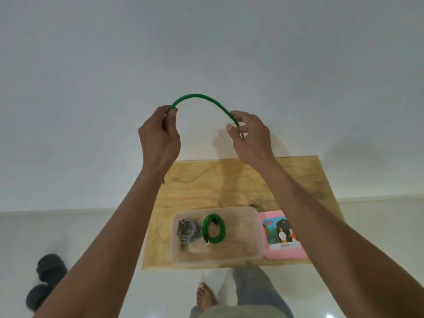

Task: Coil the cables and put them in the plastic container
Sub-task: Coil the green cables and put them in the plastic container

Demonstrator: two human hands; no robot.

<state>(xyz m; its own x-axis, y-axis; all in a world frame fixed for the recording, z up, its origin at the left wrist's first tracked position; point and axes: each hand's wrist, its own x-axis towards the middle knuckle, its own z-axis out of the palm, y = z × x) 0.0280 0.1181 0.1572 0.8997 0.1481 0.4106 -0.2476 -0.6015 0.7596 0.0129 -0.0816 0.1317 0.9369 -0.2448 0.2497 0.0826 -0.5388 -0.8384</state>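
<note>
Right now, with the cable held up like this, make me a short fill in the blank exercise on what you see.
1. Both hands hold up a ____ cable in an arch.
2. The clear plastic container already holds ____ coiled cables.
3. The pink lid lies to the ____ of the container.
4. The container sits on a ____ board.

Missing words: green; two; right; wooden

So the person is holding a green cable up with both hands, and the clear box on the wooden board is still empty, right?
Not quite. The head view shows the clear plastic container is not empty: a coiled green cable and a coiled grey cable already lie inside it. The rest is right: the left hand and right hand hold up another green cable, and the container sits on the wooden board.
</note>
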